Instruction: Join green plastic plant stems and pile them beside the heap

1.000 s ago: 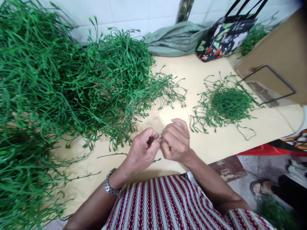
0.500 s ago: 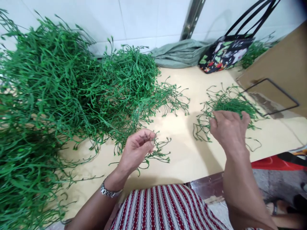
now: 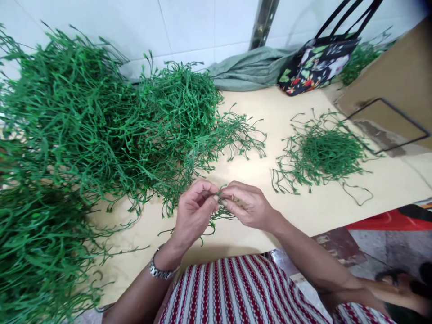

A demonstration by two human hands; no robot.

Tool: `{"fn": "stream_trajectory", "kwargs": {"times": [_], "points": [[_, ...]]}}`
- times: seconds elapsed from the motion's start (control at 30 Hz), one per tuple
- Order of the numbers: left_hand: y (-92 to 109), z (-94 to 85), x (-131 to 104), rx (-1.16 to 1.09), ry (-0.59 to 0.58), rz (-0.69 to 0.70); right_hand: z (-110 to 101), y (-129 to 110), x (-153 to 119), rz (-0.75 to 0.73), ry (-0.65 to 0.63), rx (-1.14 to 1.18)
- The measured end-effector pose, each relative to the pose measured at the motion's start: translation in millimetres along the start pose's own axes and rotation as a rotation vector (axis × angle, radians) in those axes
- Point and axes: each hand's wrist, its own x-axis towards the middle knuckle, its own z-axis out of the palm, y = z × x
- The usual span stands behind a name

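My left hand (image 3: 196, 209) and my right hand (image 3: 249, 204) meet above the table, close to my lap. Both are closed in a pinch on a thin green stem (image 3: 222, 191) with a small forked tip; most of it is hidden by the fingers. Whether the stem is real or plastic I cannot tell. Below the hands lie a few more loose stems (image 3: 225, 215) on the table. A large tangled heap of green stems (image 3: 111, 121) spreads over the left side. At the right is a smaller pile of stems (image 3: 332, 153), apart from both hands.
The pale table (image 3: 266, 220) runs along a white tiled wall (image 3: 192, 27). At the back are a grey-green cloth (image 3: 249, 69) and a black floral bag (image 3: 313, 65). A cardboard box (image 3: 394, 85) with a black wire frame (image 3: 403, 145) stands at the far right.
My right hand has moved left from the small pile on the right to my left hand, and its fingers have closed on the stem. My left hand has stayed nearly in place.
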Motion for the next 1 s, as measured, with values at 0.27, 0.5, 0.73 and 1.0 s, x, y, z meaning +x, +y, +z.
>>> {"fn": "stream_trajectory", "kwargs": {"times": [0.27, 0.5, 0.73, 1.0], "points": [[5.5, -9.3, 3.7, 0.328, -0.149, 0.038, -8.0, -0.7, -0.2, -0.095, -0.021, -0.259], [3.6, -12.5, 11.6, 0.069, -0.276, -0.131, -3.8, -0.8, -8.5, -0.177, 0.018, -0.218], [-5.3, -10.3, 7.5, -0.241, -0.223, -0.328, 0.9, 1.7, -9.4, -0.232, 0.092, -0.075], [7.2, -7.3, 2.4, 0.251, -0.211, -0.095, -7.2, -8.4, -10.1, -0.232, -0.072, -0.332]]}}
